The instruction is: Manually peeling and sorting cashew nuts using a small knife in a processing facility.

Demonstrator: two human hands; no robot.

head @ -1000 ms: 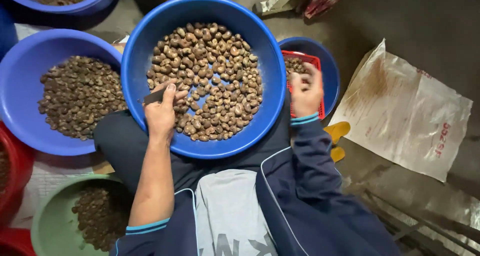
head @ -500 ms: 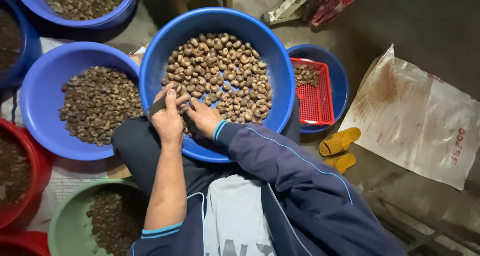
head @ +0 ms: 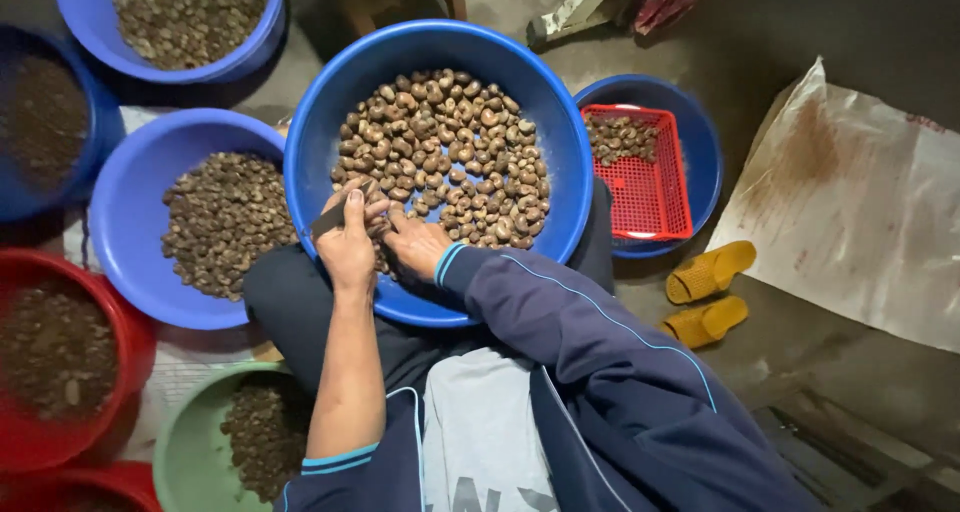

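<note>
- The left hand (head: 348, 247) is closed around a small dark blade (head: 330, 217), its grip tight on the tool, at the near edge of the big blue basin (head: 310, 122).
- The right hand (head: 418, 244) sits just beside it, fingers curled over a nut that is mostly hidden; how firmly it is pinched I cannot tell.
- The big blue basin rests on the person's lap and holds a heap of pale brown nuts (head: 450, 152).
- To the left, a lighter blue bowl (head: 130, 202) holds darker nuts.
- To the right, a red basket (head: 650, 187) with a few nuts sits inside a smaller blue bowl (head: 700, 132).
- A green bowl (head: 185, 452) and a red bowl (head: 125, 342) stand near the left elbow.
- Yellow sandals (head: 708, 290) lie on the floor, well apart.
</note>
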